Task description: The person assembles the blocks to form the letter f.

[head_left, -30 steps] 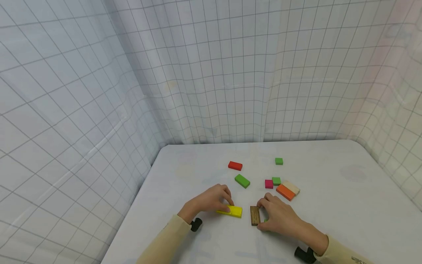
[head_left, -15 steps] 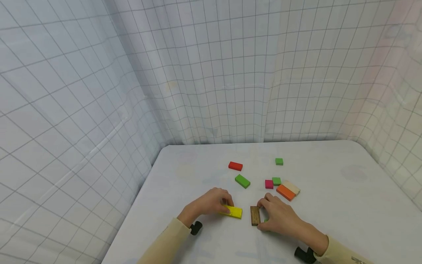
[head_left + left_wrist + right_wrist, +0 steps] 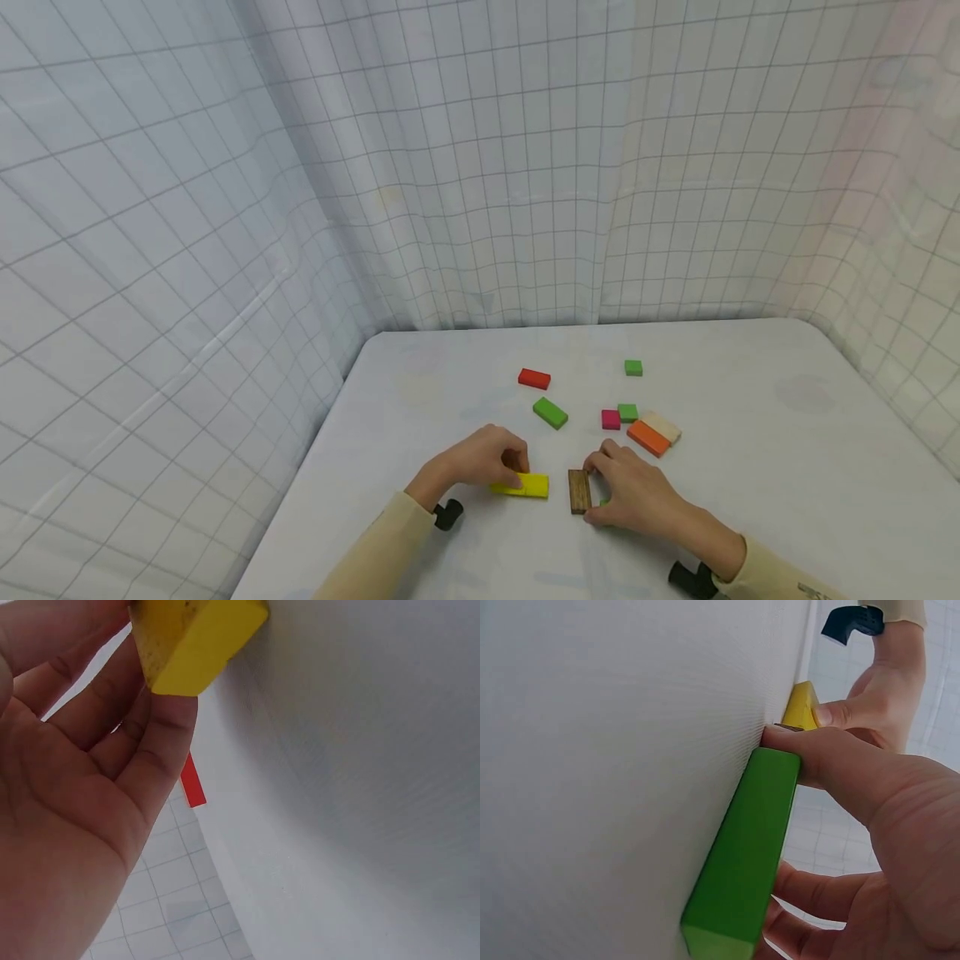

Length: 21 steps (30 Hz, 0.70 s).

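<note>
In the head view my left hand (image 3: 480, 458) pinches a flat yellow block (image 3: 536, 486) between thumb and fingers, low over the white table. The end face of that yellow block (image 3: 214, 649) shows large in the left wrist view. My right hand (image 3: 636, 490) holds a dark brown wood-grain block (image 3: 579, 492) by its near and far ends, thumb at the near one. A long green block (image 3: 742, 851) lies under the right palm, mostly hidden from the head view. A short gap separates the yellow block from the brown one.
Beyond the hands lie a red block (image 3: 534, 379), a green block (image 3: 551, 412) and a small green block (image 3: 633, 367). A pink block (image 3: 611, 419) sits beside another small green one (image 3: 628, 412). An orange block (image 3: 648, 438) adjoins a cream one (image 3: 663, 427). Gridded curtains surround the table.
My left hand has shifted slightly toward me, and the yellow block has turned to lie straighter across the view. The right hand and the brown block have stayed in place.
</note>
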Available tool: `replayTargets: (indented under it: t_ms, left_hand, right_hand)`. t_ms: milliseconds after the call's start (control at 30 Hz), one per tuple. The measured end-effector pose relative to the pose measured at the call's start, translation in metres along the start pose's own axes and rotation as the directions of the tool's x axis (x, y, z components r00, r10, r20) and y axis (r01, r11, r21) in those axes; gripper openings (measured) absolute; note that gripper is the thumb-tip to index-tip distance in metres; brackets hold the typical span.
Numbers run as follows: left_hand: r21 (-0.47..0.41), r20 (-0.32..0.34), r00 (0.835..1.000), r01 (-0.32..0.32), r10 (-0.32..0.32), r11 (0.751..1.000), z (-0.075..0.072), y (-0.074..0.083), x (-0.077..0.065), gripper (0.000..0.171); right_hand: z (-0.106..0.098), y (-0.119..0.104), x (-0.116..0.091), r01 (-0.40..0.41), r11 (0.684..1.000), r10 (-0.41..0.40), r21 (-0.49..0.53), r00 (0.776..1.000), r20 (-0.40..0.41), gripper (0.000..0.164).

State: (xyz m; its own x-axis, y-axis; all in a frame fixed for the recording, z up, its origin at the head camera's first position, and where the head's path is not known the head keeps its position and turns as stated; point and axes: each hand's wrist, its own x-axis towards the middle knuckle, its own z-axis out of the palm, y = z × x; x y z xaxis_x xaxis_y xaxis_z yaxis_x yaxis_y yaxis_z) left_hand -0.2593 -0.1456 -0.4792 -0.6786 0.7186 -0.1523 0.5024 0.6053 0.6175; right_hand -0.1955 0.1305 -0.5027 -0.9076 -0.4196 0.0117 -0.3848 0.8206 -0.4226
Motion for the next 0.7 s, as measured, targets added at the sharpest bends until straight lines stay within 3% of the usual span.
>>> replayTargets:
  t_ms: [133,300,500,700]
  left_hand:
    - [-0.046,0.012,1.0,-0.005,0.006,0.999,-0.002,0.0,0.0,0.014]
    - [-0.075,0.01,1.0,-0.004,0.005,0.997,-0.004,-0.002,0.002,0.029]
    - [-0.107,-0.026,0.999,-0.033,0.031,0.994,-0.005,-0.005,0.007,0.041]
    - [-0.14,-0.079,0.997,-0.013,0.002,0.99,-0.003,-0.003,0.014,0.042]
  right_hand:
    - [0.0,0.0,0.0,0.003,1.0,-0.003,0.004,1.0,0.003,0.054]
    - [0.0,0.001,0.0,0.011,1.0,-0.011,-0.015,1.0,-0.002,0.055]
    - [0.0,0.001,0.0,0.013,1.0,-0.013,-0.013,1.0,-0.005,0.055]
    - [0.0,0.0,0.0,0.003,1.0,-0.003,-0.008,1.0,-0.004,0.056]
